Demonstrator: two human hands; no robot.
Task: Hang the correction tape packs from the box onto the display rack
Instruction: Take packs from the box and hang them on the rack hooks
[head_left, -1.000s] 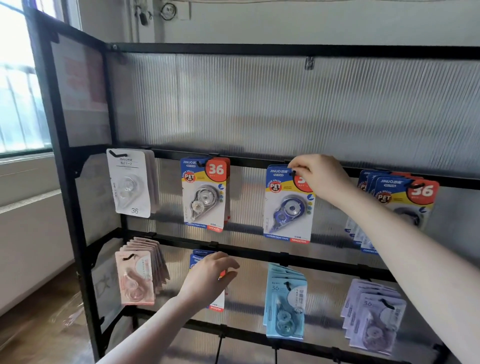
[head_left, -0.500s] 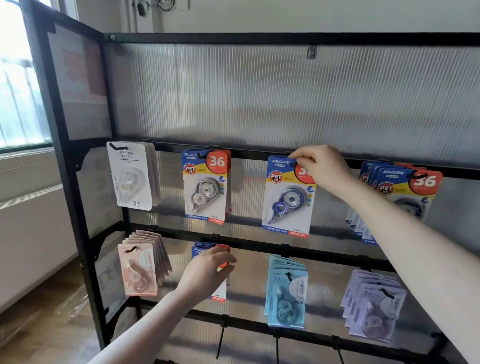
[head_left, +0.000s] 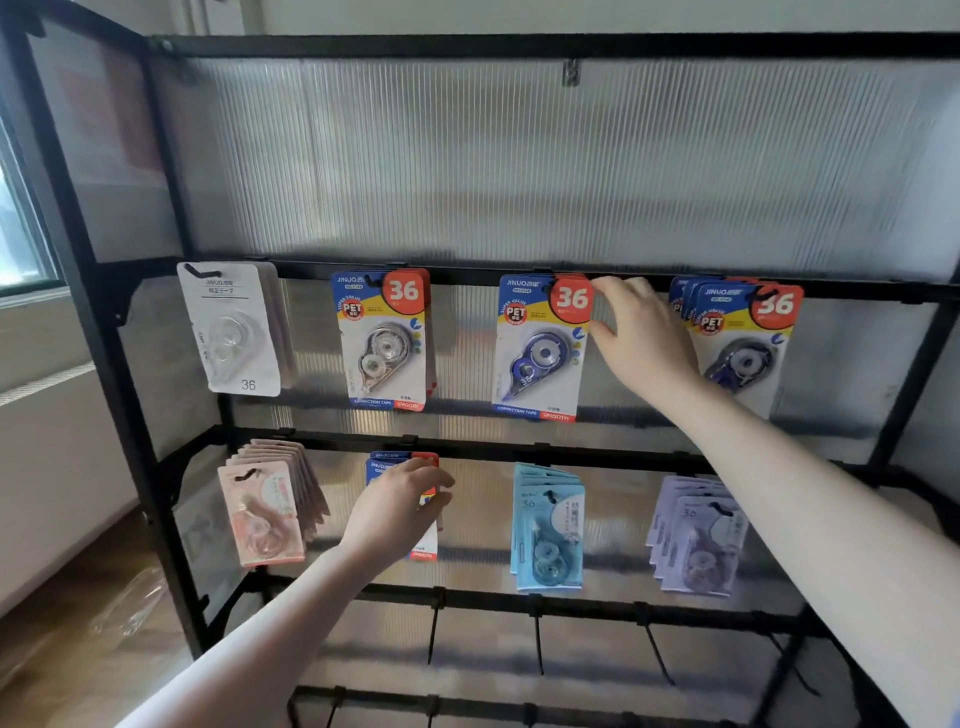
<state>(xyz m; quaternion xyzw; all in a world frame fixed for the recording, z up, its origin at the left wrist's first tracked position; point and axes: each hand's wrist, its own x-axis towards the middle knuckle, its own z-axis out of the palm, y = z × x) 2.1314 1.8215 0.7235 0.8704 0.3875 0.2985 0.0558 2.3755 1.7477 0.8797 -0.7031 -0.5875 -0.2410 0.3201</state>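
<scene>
The black display rack fills the view. A blue correction tape pack with a red "36" hangs on the upper row's third hook. My right hand is just right of it, fingers apart, fingertips at the pack's right edge. On the lower row, my left hand is closed over the front of a blue-and-red correction tape pack hanging on the second hook, hiding most of it. The box is out of view.
Other packs hang on the upper row: white, grey-wheeled and a stack at the right. The lower row carries pink, light blue and lilac stacks. Bare hooks stick out below. Plastic wrap lies on the floor.
My right hand has let go of the blue pack's top at the hook and moved right and down, fingers spreading. My left hand stays on the lower pack.
</scene>
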